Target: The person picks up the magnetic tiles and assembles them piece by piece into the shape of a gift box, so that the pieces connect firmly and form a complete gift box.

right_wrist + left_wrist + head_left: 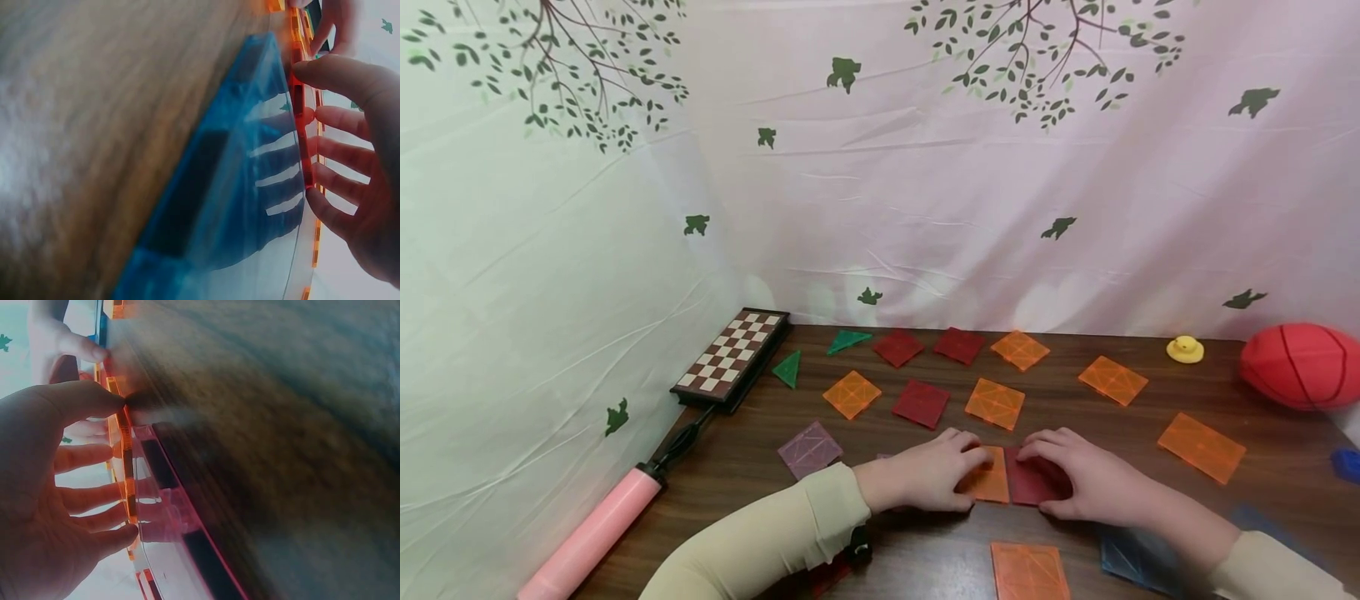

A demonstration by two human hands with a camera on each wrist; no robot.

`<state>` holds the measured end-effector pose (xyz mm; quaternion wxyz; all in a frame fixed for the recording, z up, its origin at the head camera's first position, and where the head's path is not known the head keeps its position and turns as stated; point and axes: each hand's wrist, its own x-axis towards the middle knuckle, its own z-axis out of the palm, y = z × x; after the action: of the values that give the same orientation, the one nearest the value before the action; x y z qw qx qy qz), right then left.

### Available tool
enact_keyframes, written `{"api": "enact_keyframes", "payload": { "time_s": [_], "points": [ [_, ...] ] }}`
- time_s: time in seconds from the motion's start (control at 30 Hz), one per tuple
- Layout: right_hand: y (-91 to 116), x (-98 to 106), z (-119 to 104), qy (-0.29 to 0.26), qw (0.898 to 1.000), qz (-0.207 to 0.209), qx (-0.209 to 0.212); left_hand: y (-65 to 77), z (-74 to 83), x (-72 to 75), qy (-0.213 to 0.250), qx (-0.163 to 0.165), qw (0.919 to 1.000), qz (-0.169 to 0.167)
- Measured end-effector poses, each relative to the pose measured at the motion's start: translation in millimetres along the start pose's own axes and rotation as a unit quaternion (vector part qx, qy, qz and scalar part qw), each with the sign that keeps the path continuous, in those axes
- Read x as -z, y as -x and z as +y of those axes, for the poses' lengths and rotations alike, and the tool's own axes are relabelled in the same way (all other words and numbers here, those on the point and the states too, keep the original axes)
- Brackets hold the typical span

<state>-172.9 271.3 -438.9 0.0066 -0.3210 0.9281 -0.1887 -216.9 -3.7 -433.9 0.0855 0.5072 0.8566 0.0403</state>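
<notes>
My left hand [934,473] holds a translucent orange square magnetic tile [997,481] on the dark wooden table, thumb at its near edge and fingers toward the far edge. My right hand [1093,477] holds a dark red square magnetic tile [1024,482] in the same way. The two tiles lie flat side by side, their facing edges touching or nearly so. In the left wrist view, a pink-edged tile [181,515] is close to the left fingers. A blue tile [231,169] lies close beside the right hand in the right wrist view.
Several orange, red, green and purple tiles [810,450] lie spread behind the hands. An orange tile [1030,571] is in front. A chessboard [730,356] and a pink hand pump [595,533] stand left; a rubber duck [1185,350] and red ball [1302,367] are right.
</notes>
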Motion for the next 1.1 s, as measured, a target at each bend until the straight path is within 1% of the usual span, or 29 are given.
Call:
{"api": "enact_keyframes", "payload": {
  "time_s": [0.07, 0.17, 0.23, 0.3, 0.43, 0.53, 0.63, 0.77, 0.93, 1.1],
  "points": [
    [-1, 0, 0, -0.008, 1.0, -0.005, -0.005, -0.9, -0.3, -0.3, -0.001, -0.003, 1.0, 0.002],
    [-4, 4, 5, -0.022, 0.999, -0.001, -0.026, -1.9, -0.5, -0.7, -0.002, -0.006, 1.0, 0.003],
    [-9, 8, 9, -0.035, 0.998, 0.014, -0.043, -2.1, -0.6, -1.0, -0.002, -0.006, 1.0, 0.002],
    [-17, 13, 13, -0.042, 0.997, 0.036, -0.051, -2.2, -0.8, -1.0, 0.0, -0.004, 1.0, 0.0],
    [-38, 18, 21, -0.044, 0.995, 0.065, -0.06, -2.4, -1.3, -1.6, 0.003, 0.001, 1.0, -0.005],
    [-55, 15, 26, -0.037, 0.995, 0.067, -0.068, -2.6, -1.5, -2.7, 0.003, 0.001, 1.0, -0.007],
    [-70, 10, 30, -0.043, 0.995, 0.062, -0.071, -2.4, -1.7, -3.6, 0.002, -0.001, 1.0, -0.008],
    [-85, 0, 34, -0.042, 0.995, 0.055, -0.077, -1.3, -2.2, -2.8, 0.002, -0.001, 1.0, -0.008],
    [-91, -8, 38, -0.008, 0.995, 0.05, -0.081, 0.5, -3.4, -0.8, 0.004, -0.003, 1.0, -0.007],
    [-85, -3, 46, -0.019, 0.997, 0.049, -0.063, -0.5, -3.1, 0.7, 0.007, -0.011, 0.9999, -0.003]
  ]
}}
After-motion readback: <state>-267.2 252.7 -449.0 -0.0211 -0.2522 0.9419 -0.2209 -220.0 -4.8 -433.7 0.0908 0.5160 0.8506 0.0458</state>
